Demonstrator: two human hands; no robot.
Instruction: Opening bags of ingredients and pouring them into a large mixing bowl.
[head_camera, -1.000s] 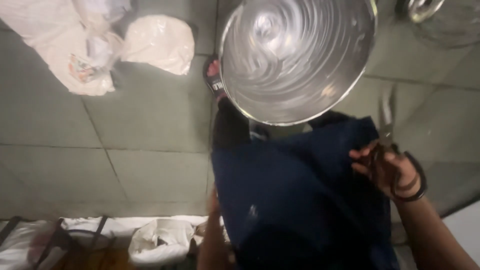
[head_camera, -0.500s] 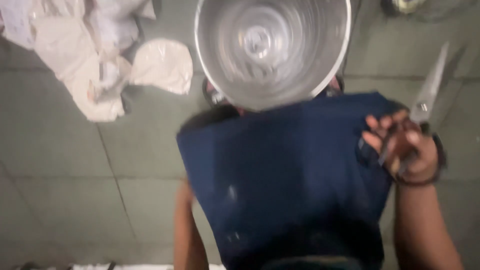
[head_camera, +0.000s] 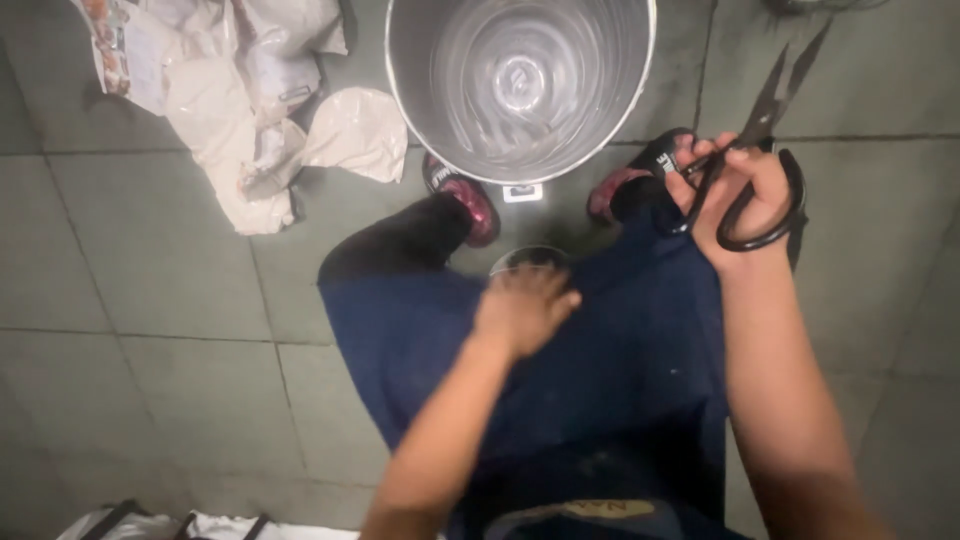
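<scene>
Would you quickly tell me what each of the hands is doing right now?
Left hand: closed over a small round clear object at the lap; a firm grip cannot be told.
Right hand: holding black scissors, blades open.

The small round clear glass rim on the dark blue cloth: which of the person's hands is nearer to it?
Left. The left hand rests right over the small round clear glass rim, while the right hand holds black-handled scissors off to its right.

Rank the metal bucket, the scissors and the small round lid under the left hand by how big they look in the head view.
1. Metal bucket, largest by far.
2. Scissors in the right hand.
3. Round lid, smallest; the left hand partly covers it, so its full size is unsure.
</scene>
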